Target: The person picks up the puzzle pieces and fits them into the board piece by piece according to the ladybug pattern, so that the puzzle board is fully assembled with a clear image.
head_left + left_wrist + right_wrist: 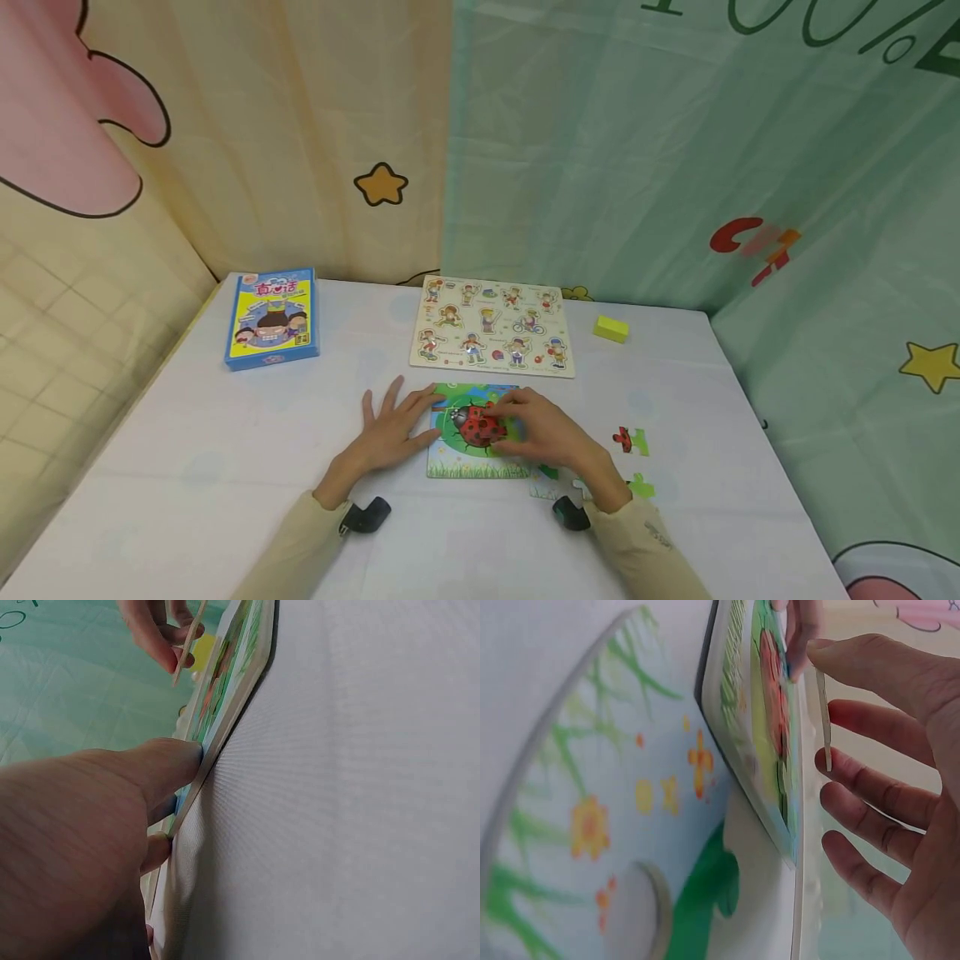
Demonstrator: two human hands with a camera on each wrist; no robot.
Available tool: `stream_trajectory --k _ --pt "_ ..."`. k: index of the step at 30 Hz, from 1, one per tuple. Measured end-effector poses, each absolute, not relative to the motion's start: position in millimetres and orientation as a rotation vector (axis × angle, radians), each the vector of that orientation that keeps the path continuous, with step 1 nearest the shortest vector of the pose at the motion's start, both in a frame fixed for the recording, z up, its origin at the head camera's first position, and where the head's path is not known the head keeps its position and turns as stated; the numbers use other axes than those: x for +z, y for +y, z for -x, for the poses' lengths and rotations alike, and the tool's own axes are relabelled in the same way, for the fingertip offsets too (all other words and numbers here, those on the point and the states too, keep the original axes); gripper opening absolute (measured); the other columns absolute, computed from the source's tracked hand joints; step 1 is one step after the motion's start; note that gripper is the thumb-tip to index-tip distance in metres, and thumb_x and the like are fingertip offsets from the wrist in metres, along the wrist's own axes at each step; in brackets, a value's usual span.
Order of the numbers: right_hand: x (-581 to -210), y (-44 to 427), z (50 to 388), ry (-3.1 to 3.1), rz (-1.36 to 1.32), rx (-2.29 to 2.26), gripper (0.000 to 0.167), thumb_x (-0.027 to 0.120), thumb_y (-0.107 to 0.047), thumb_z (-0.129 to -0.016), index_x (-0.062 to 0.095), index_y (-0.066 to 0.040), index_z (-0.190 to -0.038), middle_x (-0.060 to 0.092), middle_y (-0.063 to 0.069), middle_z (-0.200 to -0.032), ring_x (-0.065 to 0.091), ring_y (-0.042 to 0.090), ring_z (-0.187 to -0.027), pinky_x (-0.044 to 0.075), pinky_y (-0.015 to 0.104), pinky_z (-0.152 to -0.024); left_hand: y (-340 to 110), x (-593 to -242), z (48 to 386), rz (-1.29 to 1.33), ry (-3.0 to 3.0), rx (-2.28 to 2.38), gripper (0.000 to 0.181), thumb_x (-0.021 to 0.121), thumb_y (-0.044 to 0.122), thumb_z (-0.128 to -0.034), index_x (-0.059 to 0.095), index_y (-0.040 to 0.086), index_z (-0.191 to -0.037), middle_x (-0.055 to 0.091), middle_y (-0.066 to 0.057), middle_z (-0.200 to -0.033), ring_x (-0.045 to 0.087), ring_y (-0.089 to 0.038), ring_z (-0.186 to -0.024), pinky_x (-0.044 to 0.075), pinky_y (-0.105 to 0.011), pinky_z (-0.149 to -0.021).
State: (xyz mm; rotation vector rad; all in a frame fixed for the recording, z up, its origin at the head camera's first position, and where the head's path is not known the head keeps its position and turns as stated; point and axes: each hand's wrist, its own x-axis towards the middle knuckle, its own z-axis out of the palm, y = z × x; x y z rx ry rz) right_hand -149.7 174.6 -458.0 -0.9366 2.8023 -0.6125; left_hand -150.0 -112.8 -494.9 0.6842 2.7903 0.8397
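Note:
The ladybug puzzle board (468,471) lies on the white table. My left hand (392,435) is spread at its left side, thumb and fingertips resting on the edge; the left wrist view shows the thumb (176,761) on the board's rim. Above the board's right part, my right hand (546,432) pinches a thin puzzle piece (825,720) between thumb and fingers, held off the board in the right wrist view. Its printed face is hidden. Loose pieces lie right of the board: a grassy one (555,825) close to its corner, a red and green one (631,441) farther right.
Behind the ladybug board lies a board with printed figures (491,327). A blue and yellow box (273,319) sits at the back left, a yellow block (611,328) at the back right. Another green piece (641,485) is beside my right wrist. Curtains hang behind the table.

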Motion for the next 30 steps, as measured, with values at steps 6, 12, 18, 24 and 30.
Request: stream_trajectory --k 6,12,18,24,30 --pt "-457 164 147 2.804 0.958 -0.598 0.045 0.079 -0.037 -0.086 0.071 -0.021 -0.127 0.062 0.000 -0.124 0.058 0.019 -0.115 0.052 0.042 -0.098 -113 -495 150 -0.686 2.790 0.835 0.056 0.058 0.039 -0.0997 0.045 0.020 -0.150 0.033 -0.006 -0.163 0.002 -0.050 -0.151 -0.008 -0.079 -0.108" --pt "-459 157 145 2.807 0.966 -0.556 0.045 0.079 -0.038 -0.085 0.071 -0.020 -0.126 0.062 0.001 -0.122 0.059 0.018 -0.110 0.053 0.040 -0.095 -113 -496 149 -0.688 2.793 0.824 0.056 0.058 0.040 -0.0998 0.045 0.020 -0.150 0.033 -0.006 -0.163 0.002 -0.050 -0.151 -0.008 -0.079 -0.108" --pt "-461 154 147 2.778 0.946 -0.533 0.045 0.079 -0.038 -0.085 0.072 -0.019 -0.126 0.064 0.001 -0.120 0.060 0.016 -0.105 0.054 0.036 -0.091 -114 -495 149 -0.690 2.793 0.833 0.055 0.057 0.040 -0.0999 0.045 0.019 -0.150 0.033 -0.006 -0.163 0.002 -0.050 -0.151 -0.008 -0.079 -0.107" --pt "-462 151 148 2.789 0.934 -0.502 0.046 0.078 -0.039 -0.086 0.071 -0.019 -0.127 0.063 0.001 -0.120 0.059 0.015 -0.104 0.054 0.035 -0.090 -113 -495 150 -0.686 2.788 0.836 0.056 0.058 0.040 -0.0998 0.045 0.020 -0.150 0.032 -0.006 -0.163 0.002 -0.050 -0.151 -0.008 -0.079 -0.108" --pt "-463 148 148 2.813 0.933 -0.525 0.040 0.077 -0.035 -0.088 0.073 -0.018 -0.124 0.061 0.000 -0.117 0.055 0.013 -0.099 0.054 0.029 -0.083 -113 -495 150 -0.686 2.791 0.831 0.055 0.058 0.040 -0.0999 0.046 0.020 -0.150 0.032 -0.006 -0.164 0.002 -0.050 -0.151 -0.008 -0.079 -0.107"
